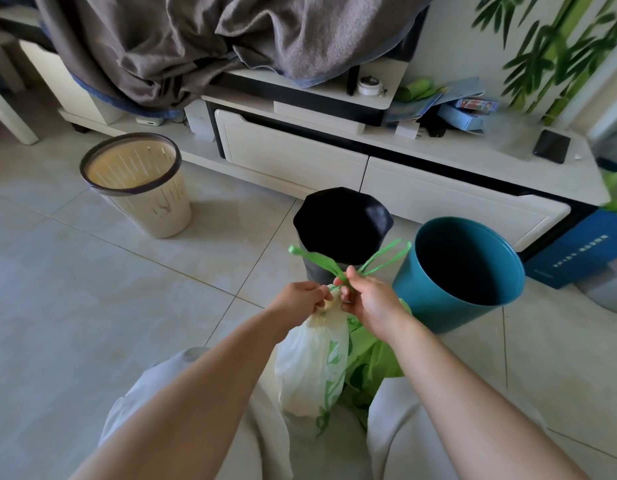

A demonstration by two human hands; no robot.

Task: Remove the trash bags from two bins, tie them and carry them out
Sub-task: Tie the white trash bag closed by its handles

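Note:
A white trash bag (310, 368) with green print hangs between my knees, its neck gathered at the top. My left hand (300, 299) pinches that neck. My right hand (366, 299) grips the green drawstring handles (380, 259), which loop upward in two ribbons. A crumpled green bag (373, 362) lies on the floor just right of the white one. Behind my hands stands a grey bin lined with a black bag (341, 223). A teal bin (463, 268) with no liner stands to the right, and a cream slatted bin (140, 185) stands far left.
A low white TV cabinet (300, 157) runs across the back, draped with a grey blanket (196, 39). A blue box (584, 251) leans at the right. A phone (551, 146) and small boxes lie on the cabinet top. Pale tiled floor (92, 306) stretches left.

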